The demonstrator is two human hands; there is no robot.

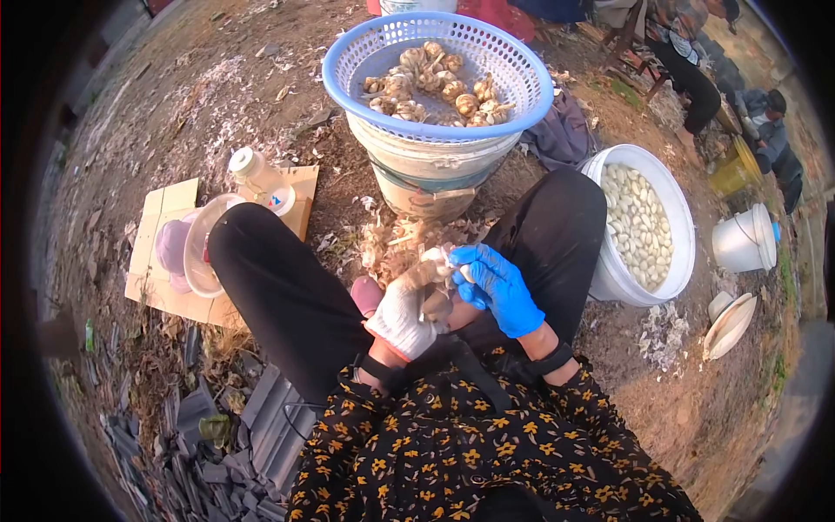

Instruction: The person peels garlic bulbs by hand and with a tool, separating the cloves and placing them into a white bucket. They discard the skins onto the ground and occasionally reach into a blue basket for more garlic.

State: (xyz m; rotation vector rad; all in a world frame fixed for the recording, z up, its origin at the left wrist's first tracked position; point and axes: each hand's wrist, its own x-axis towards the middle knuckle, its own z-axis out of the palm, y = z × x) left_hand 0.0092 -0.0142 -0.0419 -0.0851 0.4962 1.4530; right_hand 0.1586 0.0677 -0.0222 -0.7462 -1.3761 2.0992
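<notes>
My left hand point(407, 311), in a white knit glove with soiled fingers, is closed beside my right hand above my lap. My right hand point(499, 289), in a blue rubber glove, pinches a pale garlic clove point(468, 273). The fingertips of both hands meet around the garlic, so most of it is hidden. Beyond them, a blue plastic basket point(341, 87) with several garlic bulbs point(428, 80) rests on a white bucket point(426, 174). Dry garlic skins point(391, 248) lie on the ground below my hands. To the right, a white bucket point(681, 252) holds many peeled cloves point(637, 224).
Cardboard point(156, 287) on the left bears a plastic jar point(259, 178) and a round clear lid point(202, 252). Grey roof tiles point(270, 422) are piled lower left. A lidded white bucket point(739, 239) stands far right. Other people point(770, 130) sit at upper right.
</notes>
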